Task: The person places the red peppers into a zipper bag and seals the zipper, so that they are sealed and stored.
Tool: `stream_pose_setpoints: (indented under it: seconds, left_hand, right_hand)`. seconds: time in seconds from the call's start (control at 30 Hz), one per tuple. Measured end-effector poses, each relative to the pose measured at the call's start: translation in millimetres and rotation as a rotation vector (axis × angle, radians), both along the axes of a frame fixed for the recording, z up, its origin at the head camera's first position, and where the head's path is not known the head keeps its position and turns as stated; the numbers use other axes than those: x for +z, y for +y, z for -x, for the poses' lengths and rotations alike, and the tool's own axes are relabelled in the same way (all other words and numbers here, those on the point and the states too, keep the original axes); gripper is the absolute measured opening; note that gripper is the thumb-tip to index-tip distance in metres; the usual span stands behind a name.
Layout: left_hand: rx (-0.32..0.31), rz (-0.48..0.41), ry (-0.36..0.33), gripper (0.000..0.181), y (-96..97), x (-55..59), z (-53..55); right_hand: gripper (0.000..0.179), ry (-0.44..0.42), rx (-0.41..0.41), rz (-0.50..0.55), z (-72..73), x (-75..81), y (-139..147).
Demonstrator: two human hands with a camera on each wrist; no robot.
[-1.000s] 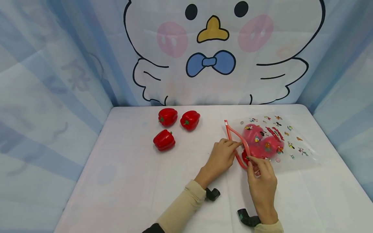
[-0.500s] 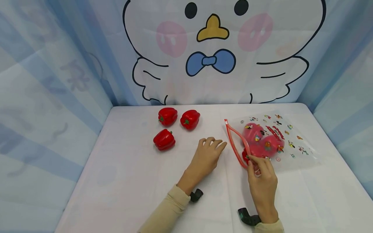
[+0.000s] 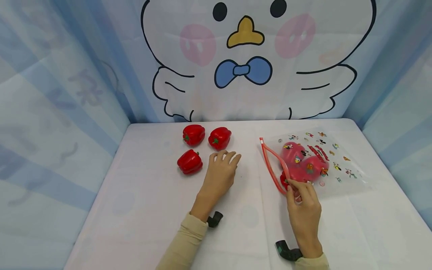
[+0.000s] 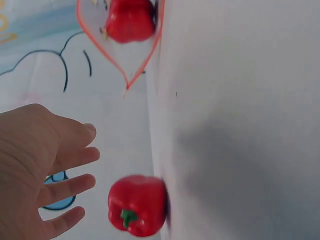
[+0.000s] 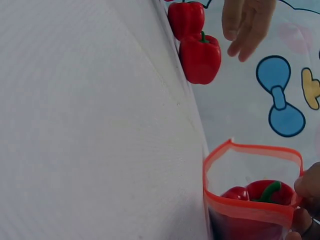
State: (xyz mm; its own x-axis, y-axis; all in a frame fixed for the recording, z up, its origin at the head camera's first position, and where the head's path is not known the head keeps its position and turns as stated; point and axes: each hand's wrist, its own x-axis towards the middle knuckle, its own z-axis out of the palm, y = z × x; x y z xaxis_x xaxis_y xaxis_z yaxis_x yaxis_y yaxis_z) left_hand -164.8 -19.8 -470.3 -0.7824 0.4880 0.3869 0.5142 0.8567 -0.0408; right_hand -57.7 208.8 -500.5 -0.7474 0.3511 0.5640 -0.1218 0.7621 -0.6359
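My left hand point(image 3: 221, 174) hovers over the table with its fingers spread and relaxed, holding nothing. Just beyond its fingertips lies a red bell pepper point(image 3: 219, 138) with a green stem; the left wrist view shows this hand point(image 4: 50, 165) apart from a bell pepper point(image 4: 137, 205). Two more bell peppers rest farther left, one at the back point(image 3: 194, 135) and one nearer point(image 3: 190, 162). My right hand point(image 3: 305, 210) pinches the orange rim of a clear zip bag point(image 3: 344, 187) printed with small cartoon figures. Several red bell peppers point(image 5: 272, 190) sit inside, and the bag's mouth point(image 5: 250, 210) gapes toward the left.
A white cloth covers the table point(image 3: 141, 210). Behind it hangs a curtain point(image 3: 236, 101) with a cartoon face and a blue bow. Patterned blue-white curtains close off the left point(image 3: 60, 150) and right point(image 3: 398, 112) sides. Black wrist cameras point(image 3: 288, 251) are strapped to both wrists.
My left hand has let go of the bag's rim and moved left across the table toward the loose bell peppers. My right hand and the bag have stayed in place.
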Motion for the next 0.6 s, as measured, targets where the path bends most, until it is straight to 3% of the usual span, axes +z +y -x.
stream_pose_setpoints:
  seconds: [0.27,0.6]
  left_hand:
    - [0.129,-0.053,-0.103,0.054,-25.7,3.3,13.9]
    - [0.262,-0.119,-0.237,0.060,-60.1,4.9,23.0]
  right_hand:
    - [0.031,-0.002,-0.002,0.001,-0.6,0.0,-0.2]
    - [0.031,-0.014,-0.006,0.001,-0.6,-0.3,-0.6]
